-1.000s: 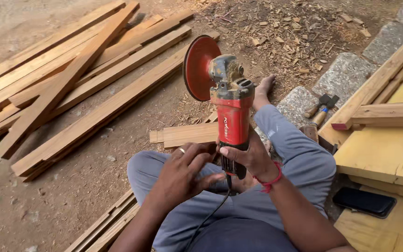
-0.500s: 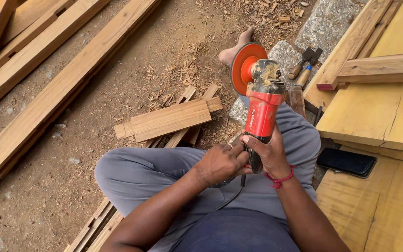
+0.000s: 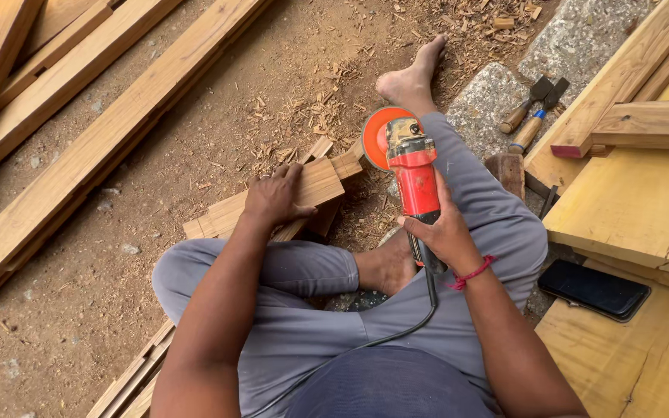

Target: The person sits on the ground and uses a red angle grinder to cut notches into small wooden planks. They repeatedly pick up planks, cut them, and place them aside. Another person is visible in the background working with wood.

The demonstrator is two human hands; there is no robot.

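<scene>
I sit on the ground with one leg stretched out. My right hand [image 3: 444, 229] grips the handle of a red angle grinder [image 3: 412, 174], whose orange disc [image 3: 373, 138] hangs close to the end of a short wooden board [image 3: 315, 179]. My left hand [image 3: 274, 197] lies flat on top of that board, pressing on it. The board rests on other short wood pieces in front of my folded leg. A black cord [image 3: 396, 334] runs from the grinder down across my lap.
Long planks [image 3: 94, 131] lie on the dirt at the left. Yellow boards [image 3: 629, 209] are stacked at the right, with a dark phone [image 3: 594, 289] on one. Two chisels [image 3: 532, 116] lie on a stone block [image 3: 489, 108]. Wood chips cover the ground.
My left hand has let go of the grinder and come down onto the short board. The grinder has dropped lower, its disc now near the board's end.
</scene>
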